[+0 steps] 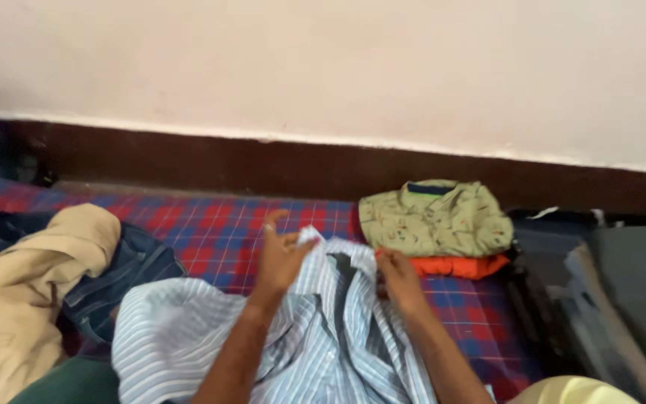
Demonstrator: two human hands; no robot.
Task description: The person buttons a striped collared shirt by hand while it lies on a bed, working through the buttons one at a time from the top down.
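A light blue striped shirt (188, 337) lies spread on a red and blue checked bedsheet (211, 224) in front of me. My left hand (282, 254) pinches the shirt's collar edge at the top, fingers partly raised. My right hand (398, 280) grips the shirt's front edge just to the right of the dark opening. Both forearms reach over the shirt from below.
A folded green patterned shirt (435, 217) rests on a folded orange garment (461, 265) at the right. Tan trousers (24, 299) and dark jeans (125, 273) lie at the left. Dark grey folded clothes (614, 292) sit at far right. A wall with a brown base (323, 168) runs behind.
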